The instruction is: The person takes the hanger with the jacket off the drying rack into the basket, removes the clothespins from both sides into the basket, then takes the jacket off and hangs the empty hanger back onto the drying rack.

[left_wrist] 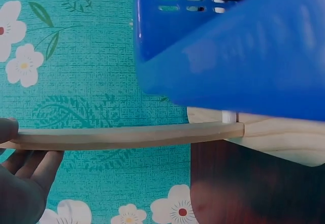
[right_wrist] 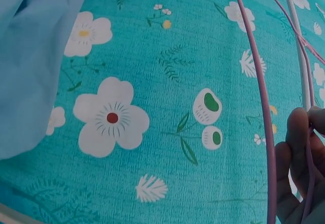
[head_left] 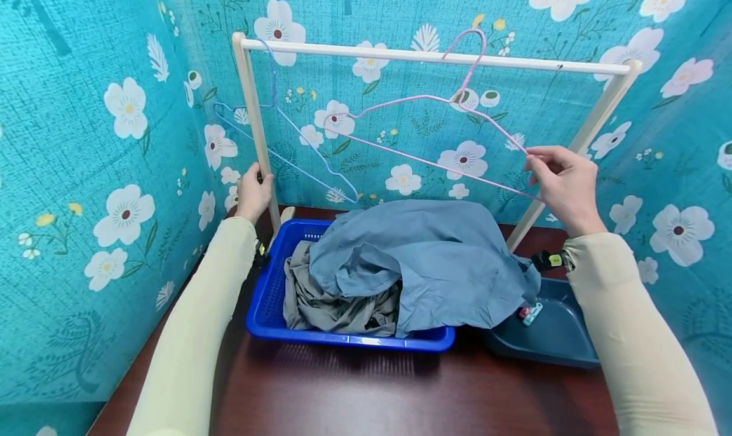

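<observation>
My right hand (head_left: 566, 185) pinches the right end of a pink wire hanger (head_left: 400, 152). The hanger's hook crosses the wooden rail (head_left: 354, 52) of a small rack; whether it rests on the rail I cannot tell. In the right wrist view the fingertips (right_wrist: 297, 127) press on the pink wire. My left hand (head_left: 254, 193) grips the rack's left post (head_left: 255, 109), thumb on one side and fingers on the other, as the left wrist view also shows. A blue-purple hanger (head_left: 311, 145) hangs near the rail's left end.
Below the rack stands a blue basket (head_left: 349, 340) holding grey cloth (head_left: 337, 309). Blue-grey cloth (head_left: 452, 258) spills over its right side onto a dark tray (head_left: 555, 334) with small clips (head_left: 530, 313). Floral fabric (head_left: 126, 137) surrounds the brown table (head_left: 343, 398).
</observation>
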Action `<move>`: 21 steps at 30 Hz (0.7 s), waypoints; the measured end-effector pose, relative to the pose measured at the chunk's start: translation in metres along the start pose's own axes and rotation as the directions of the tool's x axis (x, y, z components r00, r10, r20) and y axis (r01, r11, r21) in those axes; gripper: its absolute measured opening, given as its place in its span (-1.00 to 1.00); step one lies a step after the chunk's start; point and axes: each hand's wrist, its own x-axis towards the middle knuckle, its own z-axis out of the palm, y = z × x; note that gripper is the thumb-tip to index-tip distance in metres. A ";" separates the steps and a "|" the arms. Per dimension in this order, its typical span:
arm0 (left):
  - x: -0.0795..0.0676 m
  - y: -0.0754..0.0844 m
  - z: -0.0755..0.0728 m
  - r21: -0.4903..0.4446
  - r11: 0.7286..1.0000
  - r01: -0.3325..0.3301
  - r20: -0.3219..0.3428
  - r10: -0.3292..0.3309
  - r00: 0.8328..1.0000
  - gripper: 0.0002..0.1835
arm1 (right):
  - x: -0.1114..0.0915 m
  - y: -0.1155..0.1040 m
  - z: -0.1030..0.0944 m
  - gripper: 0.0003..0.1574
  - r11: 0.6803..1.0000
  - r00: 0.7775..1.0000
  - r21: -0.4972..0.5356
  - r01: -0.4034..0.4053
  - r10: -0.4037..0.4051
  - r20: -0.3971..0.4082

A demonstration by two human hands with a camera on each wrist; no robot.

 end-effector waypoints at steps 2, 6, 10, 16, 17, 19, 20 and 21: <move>0.000 -0.001 0.000 0.010 1.000 -0.010 -0.004 0.010 1.000 -0.74 | 0.003 -0.003 0.003 -0.68 1.000 1.000 0.013 -0.007 0.007 0.008; 0.001 -0.001 0.000 0.050 0.998 -0.023 -0.011 0.023 1.000 -0.75 | 0.008 -0.008 0.009 -0.67 1.000 1.000 0.012 -0.004 0.003 0.012; 0.000 0.000 -0.001 0.063 0.998 -0.019 -0.013 0.020 1.000 -0.73 | 0.011 -0.012 0.015 -0.65 1.000 1.000 0.014 -0.004 0.003 0.023; 0.000 0.002 0.000 0.060 0.998 -0.009 -0.001 0.009 1.000 -0.70 | 0.016 -0.018 0.027 -0.66 1.000 1.000 -0.024 -0.003 0.004 0.031; 0.000 0.002 0.000 0.062 0.998 -0.012 -0.001 0.013 1.000 -0.71 | 0.016 -0.019 0.029 -0.66 1.000 0.999 -0.029 0.003 -0.002 0.034; 0.001 0.001 -0.001 0.067 0.998 -0.020 -0.005 0.020 1.000 -0.72 | 0.017 -0.019 0.035 -0.66 0.999 0.999 -0.045 0.015 -0.013 0.044; 0.001 0.001 -0.001 0.069 0.997 -0.023 -0.007 0.024 1.000 -0.72 | 0.017 -0.019 0.038 -0.66 0.998 0.998 -0.053 0.024 -0.022 0.052; 0.001 0.000 -0.001 0.068 0.997 -0.025 -0.007 0.026 1.000 -0.72 | 0.017 -0.020 0.041 -0.66 0.998 0.998 -0.060 0.033 -0.030 0.059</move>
